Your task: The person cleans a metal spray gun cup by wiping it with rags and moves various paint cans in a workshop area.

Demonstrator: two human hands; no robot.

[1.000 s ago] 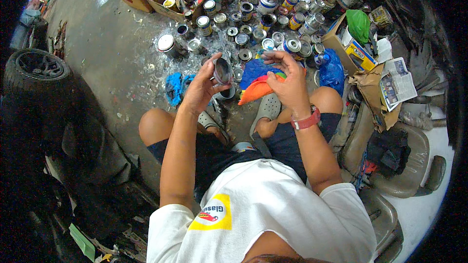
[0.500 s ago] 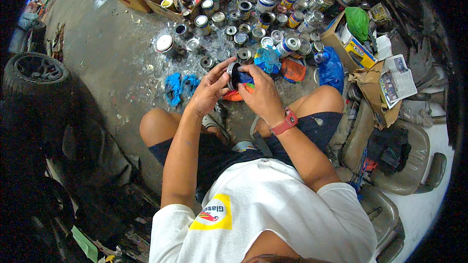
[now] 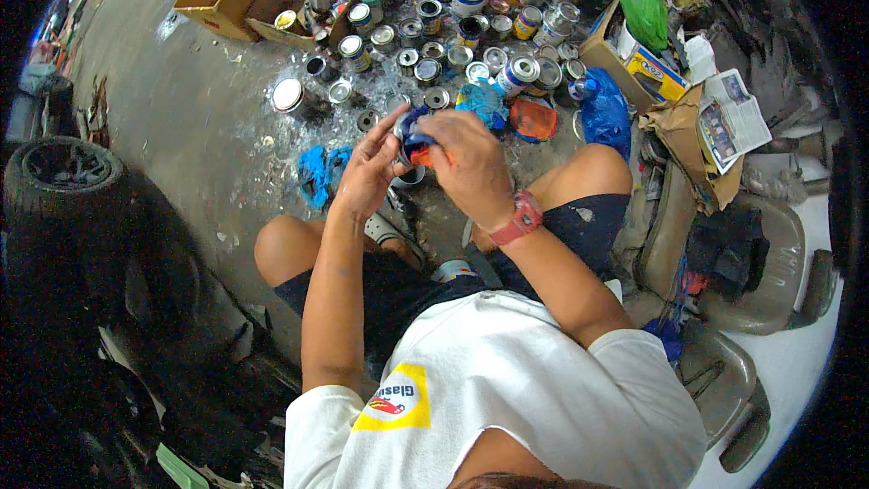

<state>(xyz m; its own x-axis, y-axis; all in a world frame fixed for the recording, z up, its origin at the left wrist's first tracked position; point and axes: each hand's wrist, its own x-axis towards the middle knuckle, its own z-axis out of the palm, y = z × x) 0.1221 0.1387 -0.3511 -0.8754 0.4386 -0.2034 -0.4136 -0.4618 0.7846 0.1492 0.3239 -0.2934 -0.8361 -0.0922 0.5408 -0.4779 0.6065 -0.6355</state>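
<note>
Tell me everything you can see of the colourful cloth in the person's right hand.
The cloth is a soft-looking, crumpled piece of fabric showing dark blue and bright orange. It is bunched in the right hand, held out in front of the person, and appears to touch a round metal piece held by the left hand. The right hand hides much of it; blur obscures finer details.
</note>
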